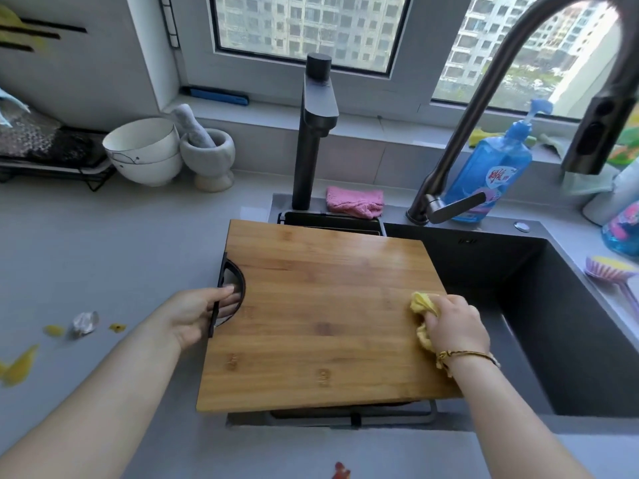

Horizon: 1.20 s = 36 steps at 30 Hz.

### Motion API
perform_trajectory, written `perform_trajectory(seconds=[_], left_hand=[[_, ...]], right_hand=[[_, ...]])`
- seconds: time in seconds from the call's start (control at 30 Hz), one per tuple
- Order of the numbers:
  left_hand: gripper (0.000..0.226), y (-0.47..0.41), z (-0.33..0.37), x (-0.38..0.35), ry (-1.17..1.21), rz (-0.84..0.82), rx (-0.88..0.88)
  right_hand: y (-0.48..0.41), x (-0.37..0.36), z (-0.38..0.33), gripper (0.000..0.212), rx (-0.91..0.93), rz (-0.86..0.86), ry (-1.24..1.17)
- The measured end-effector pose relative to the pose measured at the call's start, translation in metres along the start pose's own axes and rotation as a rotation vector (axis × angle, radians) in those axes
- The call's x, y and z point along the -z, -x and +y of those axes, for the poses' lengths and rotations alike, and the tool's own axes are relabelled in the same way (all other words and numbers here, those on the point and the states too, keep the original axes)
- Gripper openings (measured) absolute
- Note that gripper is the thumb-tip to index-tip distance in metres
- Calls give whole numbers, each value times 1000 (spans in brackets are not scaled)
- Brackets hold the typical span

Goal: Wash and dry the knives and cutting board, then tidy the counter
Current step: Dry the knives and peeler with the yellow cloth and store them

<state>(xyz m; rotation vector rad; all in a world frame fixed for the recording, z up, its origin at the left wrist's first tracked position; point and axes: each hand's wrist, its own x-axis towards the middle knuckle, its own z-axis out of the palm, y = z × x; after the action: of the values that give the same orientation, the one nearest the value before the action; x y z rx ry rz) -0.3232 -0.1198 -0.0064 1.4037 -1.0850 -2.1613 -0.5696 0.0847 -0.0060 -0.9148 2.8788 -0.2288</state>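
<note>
Cutting board (321,316) over sink (518,271), left grip (204,311) holding its handle (221,271), right grip (456,326) clutching yellow cloth (420,302)

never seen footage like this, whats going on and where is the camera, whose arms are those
There is no machine here: a person wears one wide-angle camera on the head, so you look down along their own arms. The left hand grips the cutting board by its black handle; the board lies over the dark sink. The right hand holds a yellow cloth against the board. On the grey counter sit stacked white bowls, a stone mortar with pestle, a pink cloth and a blue soap bottle.
</note>
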Motion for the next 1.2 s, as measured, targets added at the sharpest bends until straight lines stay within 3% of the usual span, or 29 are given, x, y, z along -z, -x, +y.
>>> perform_trajectory(seconds=[0.1,0.23,0.33,0.43,0.57,0.63,0.73,0.8,0.97,1.2], left_hand=[[17,2,0,-1,-8,-6,14],[14,2,-2,-2,-18,-2,5],[15,6,-1,0,-11,-32,21],[19,6,-4,3,-14,-17,39],[21,6,-5,3,-21,-18,47],[22,4,-3,3,-30,-13,47],[24,-1,1,0,-20,3,67],[24,-5,-1,-5,8,43,78],[41,-15,-6,-13,91,156,3],[45,-7,3,-23,190,233,-64]], right_hand=[[20,1,-47,37,221,46,-113],[79,-20,-125,28,788,103,-182],[85,-26,-120,36,834,-32,-117],[60,-25,-72,30,649,18,-90],[30,-11,12,38,171,-22,2],[24,-2,34,31,-26,17,-192],[2,11,41,33,-287,0,-682],[-17,21,42,36,-382,-33,-840],[-53,24,45,46,-556,-207,-829],[-55,20,42,45,-642,-181,-1056]])
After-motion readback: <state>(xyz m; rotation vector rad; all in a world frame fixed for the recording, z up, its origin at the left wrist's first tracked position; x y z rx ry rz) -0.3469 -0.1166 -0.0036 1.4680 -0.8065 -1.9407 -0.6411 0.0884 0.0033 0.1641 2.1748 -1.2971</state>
